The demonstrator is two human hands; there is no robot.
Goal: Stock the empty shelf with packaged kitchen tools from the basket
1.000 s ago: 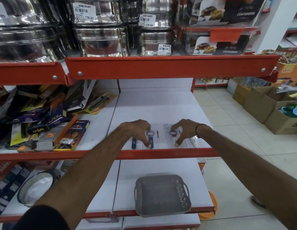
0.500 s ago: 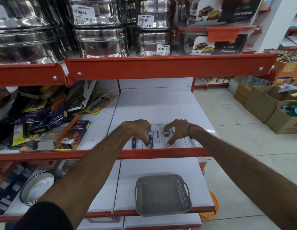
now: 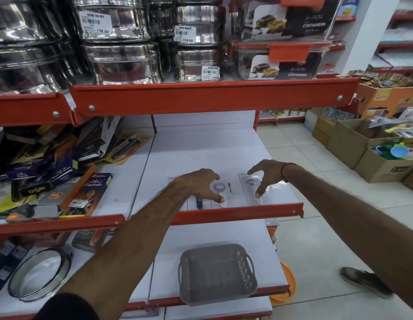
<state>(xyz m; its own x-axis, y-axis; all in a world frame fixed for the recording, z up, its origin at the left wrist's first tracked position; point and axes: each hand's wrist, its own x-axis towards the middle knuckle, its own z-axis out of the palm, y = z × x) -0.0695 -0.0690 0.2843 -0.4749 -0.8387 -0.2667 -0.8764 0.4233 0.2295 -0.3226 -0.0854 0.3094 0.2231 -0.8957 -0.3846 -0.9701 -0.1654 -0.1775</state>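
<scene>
Three flat carded kitchen tools lie side by side at the front of the white middle shelf (image 3: 201, 148). One has a dark blue handle (image 3: 199, 202), one a white handle (image 3: 221, 197), and the third (image 3: 252, 184) lies to the right. My left hand (image 3: 196, 184) lies over the first two, a fingertip pressing on the white-handled pack. My right hand (image 3: 266, 175) arches over the third pack with fingers spread, thumb tip touching it. The grey plastic basket (image 3: 249, 271) sits on the shelf below and looks empty.
An orange lip (image 3: 237, 212) edges the shelf front. Boxed knives and tools (image 3: 62, 179) crowd the shelf to the left. Steel tins (image 3: 122, 63) and containers fill the shelf above. Cardboard boxes (image 3: 371, 153) stand on the floor at right, and a shoe (image 3: 364, 281) is near the aisle.
My right hand slid left with its pack, then moved back right, and its fingers have lifted and spread. My left hand stays on the other two packs.
</scene>
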